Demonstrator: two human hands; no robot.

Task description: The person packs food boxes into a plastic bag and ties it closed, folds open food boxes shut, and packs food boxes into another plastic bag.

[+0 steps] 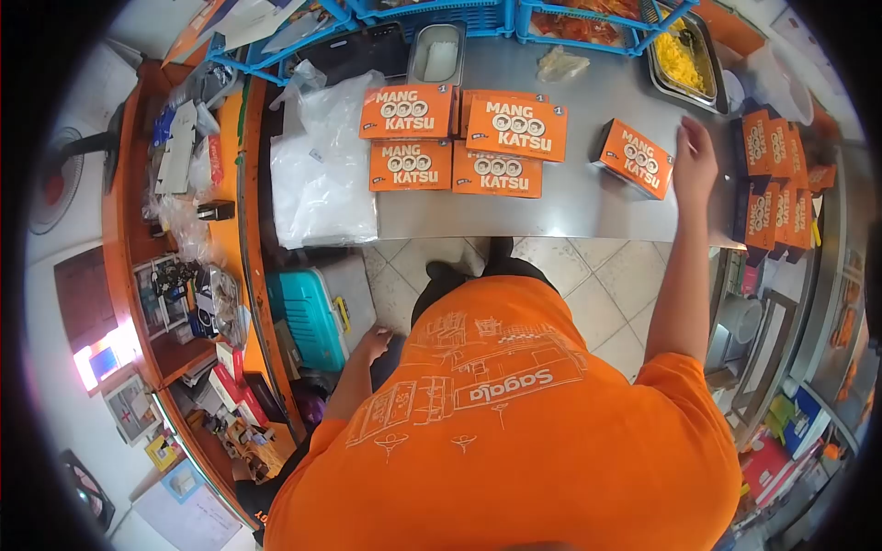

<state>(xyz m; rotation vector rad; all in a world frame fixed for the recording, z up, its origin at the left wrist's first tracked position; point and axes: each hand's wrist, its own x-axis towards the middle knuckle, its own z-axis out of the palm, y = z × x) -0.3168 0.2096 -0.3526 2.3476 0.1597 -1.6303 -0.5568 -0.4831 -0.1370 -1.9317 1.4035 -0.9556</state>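
Observation:
My right hand [695, 163] is over the right part of the steel table [588, 216], with its fingers loosely bent and nothing in them. Just left of it, close to the fingers, a single orange "Mang Katsu" box [636, 159] sits at a slant; whether they touch I cannot tell. My left hand [375, 342] hangs low beside my body, its fingers curled in and no object visible in them. Further left on the table, several more orange boxes [516, 127] are stacked in a group. Clear plastic bags [323, 184] lie beside that group.
Upright orange boxes [776, 174] are stacked at the table's right end. A metal pan with yellow shreds [682, 60] stands at the back right, and a steel container [439, 55] at the back left. Blue baskets [588, 28] line the back. A teal bin [308, 317] is below.

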